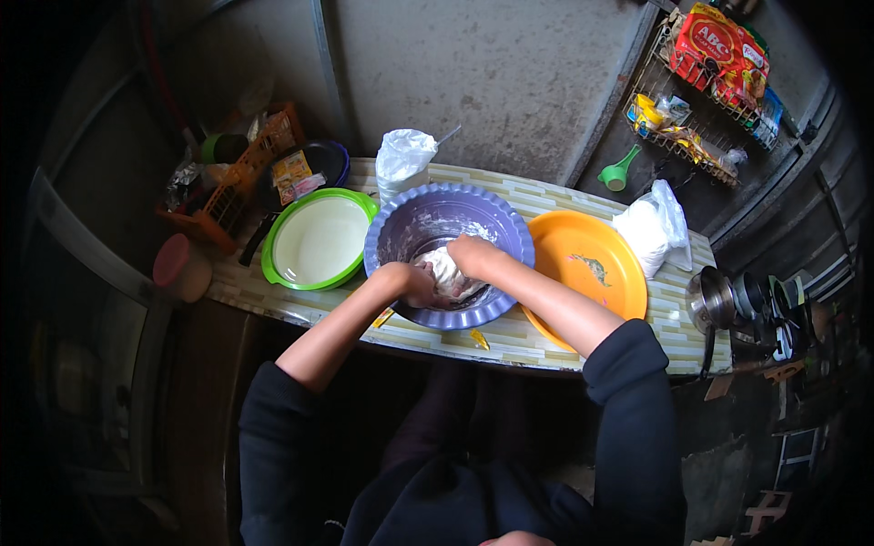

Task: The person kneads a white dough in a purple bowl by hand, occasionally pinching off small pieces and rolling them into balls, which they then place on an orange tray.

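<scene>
A pale lump of dough (442, 263) lies in the bottom of a purple plastic basin (509, 218) with a scalloped rim. White flour clings to the basin's inner wall. My left hand (418, 285) grips the dough's near left side, its fingers partly sunk out of sight. On the right side, my right hand (471, 256) is curled against the dough, and its fingertips are hidden. Both forearms reach over the basin's near rim. Behind the basin stands an open plastic bag of white powder (403, 160) with a utensil handle sticking out.
A green-rimmed white bowl (317, 239) stands left of the basin, before a dark frying pan (266, 181). To the right are an orange tray (567, 246) and a white powder bag (645, 228). Metal pots (710, 297) occupy the right end. A green scoop (618, 170) hangs behind.
</scene>
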A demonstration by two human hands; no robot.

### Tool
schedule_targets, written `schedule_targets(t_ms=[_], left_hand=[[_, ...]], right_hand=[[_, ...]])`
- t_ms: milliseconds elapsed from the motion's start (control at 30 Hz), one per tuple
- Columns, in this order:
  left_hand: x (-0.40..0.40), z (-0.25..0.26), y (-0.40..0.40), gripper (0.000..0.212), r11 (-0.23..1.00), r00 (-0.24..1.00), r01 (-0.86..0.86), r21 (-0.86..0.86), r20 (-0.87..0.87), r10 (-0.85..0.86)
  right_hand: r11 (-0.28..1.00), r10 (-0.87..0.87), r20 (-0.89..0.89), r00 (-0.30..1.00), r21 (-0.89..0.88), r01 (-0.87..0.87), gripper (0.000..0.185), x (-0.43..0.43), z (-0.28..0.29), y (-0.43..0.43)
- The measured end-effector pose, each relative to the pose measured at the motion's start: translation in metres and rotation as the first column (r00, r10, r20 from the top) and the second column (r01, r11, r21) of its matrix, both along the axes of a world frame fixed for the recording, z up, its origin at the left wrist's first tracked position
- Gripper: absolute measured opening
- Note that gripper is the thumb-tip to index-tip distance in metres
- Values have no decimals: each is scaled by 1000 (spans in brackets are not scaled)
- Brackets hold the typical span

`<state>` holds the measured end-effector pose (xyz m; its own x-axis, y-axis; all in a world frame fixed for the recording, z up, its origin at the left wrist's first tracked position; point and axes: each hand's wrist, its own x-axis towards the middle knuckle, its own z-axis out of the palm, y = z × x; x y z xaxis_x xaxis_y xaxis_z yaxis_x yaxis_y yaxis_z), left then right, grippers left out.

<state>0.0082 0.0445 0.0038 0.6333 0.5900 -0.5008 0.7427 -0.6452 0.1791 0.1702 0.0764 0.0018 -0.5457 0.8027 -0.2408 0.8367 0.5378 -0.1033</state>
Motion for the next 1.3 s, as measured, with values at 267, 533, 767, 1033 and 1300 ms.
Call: schedule_targets(t_ms=[267,533,767,1033,1300], left_hand=[[13,31,-1,52,982,983,-160,99,102,150],[19,45,7,56,989,992,-64,-136,-121,47],[29,42,27,67,910,974,-129,-393,-222,42],[-7,8,42,34,959,779,-284,11,585,224],[25,-35,49,81,941,967,-225,251,179,183]], right_hand=[[869,-207,-131,969,-479,121,37,27,8,34],[930,-184,-207,961,-354,102,41,19,-7,34],[999,2,-218,976,-50,-13,33,19,-13,25],[995,-97,-321,942,-6,100,19,45,4,29],[991,41,-150,988,-118,-59,34,14,-15,20]])
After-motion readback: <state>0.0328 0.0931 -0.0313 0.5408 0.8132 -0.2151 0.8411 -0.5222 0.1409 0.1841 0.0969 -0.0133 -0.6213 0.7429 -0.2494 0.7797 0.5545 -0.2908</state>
